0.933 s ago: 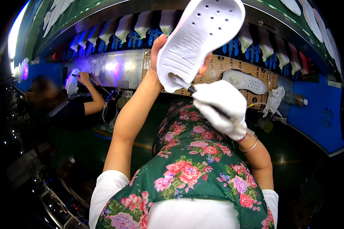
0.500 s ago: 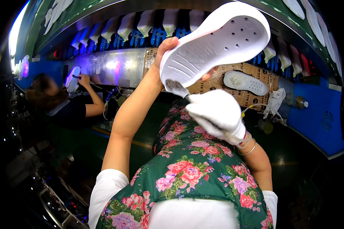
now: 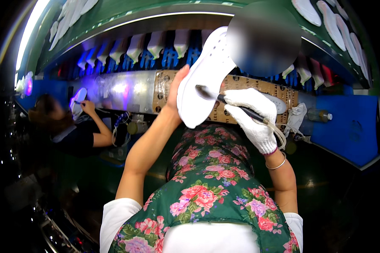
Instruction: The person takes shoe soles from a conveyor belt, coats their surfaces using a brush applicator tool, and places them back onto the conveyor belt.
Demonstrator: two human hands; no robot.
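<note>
My bare left hand (image 3: 176, 90) grips a white shoe sole (image 3: 196, 109) by its left edge, holding it up in front of the bench. The sole stands steeply tilted, with small holes near its upper end. My right hand (image 3: 254, 120), in a white knit glove, is closed around the dark handle of a brush (image 3: 204, 91) with a pale tube trailing from it. The dark bristles lie over the middle of the sole and appear to touch it. Behind my glove, another light sole (image 3: 278, 103) rests on the cardboard (image 3: 166, 86), partly hidden.
A row of pale soles (image 3: 136, 47) hangs along the rack behind the bench. At far left a co-worker's hand (image 3: 88, 107) works on another sole. A white cloth (image 3: 296, 117) and a clear bottle (image 3: 320, 115) are on the right, beside a blue panel (image 3: 346, 130).
The sole has turned more upright and come down to the left. The brush has moved from its lower end onto its middle. My right hand has turned, showing the handle and tube.
</note>
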